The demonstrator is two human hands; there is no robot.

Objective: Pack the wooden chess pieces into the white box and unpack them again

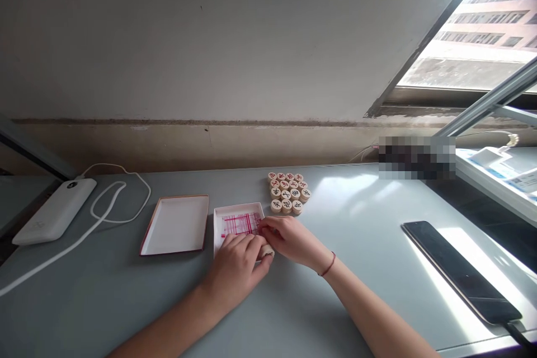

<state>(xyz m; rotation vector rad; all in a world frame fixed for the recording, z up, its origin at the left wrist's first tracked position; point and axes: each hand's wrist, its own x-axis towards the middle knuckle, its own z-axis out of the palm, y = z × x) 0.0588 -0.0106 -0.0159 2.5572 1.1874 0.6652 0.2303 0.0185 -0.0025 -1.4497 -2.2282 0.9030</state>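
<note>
With pieces (289,193) and lid (175,225) beside the box (222,222), my curled left hand (239,263) grips a disc (265,251); my right (289,238) pinches inward, contents unclear.

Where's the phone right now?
In the head view, the smartphone lies on the gray table at the right, beyond the right hand, with a dark cable at its near end.
</note>
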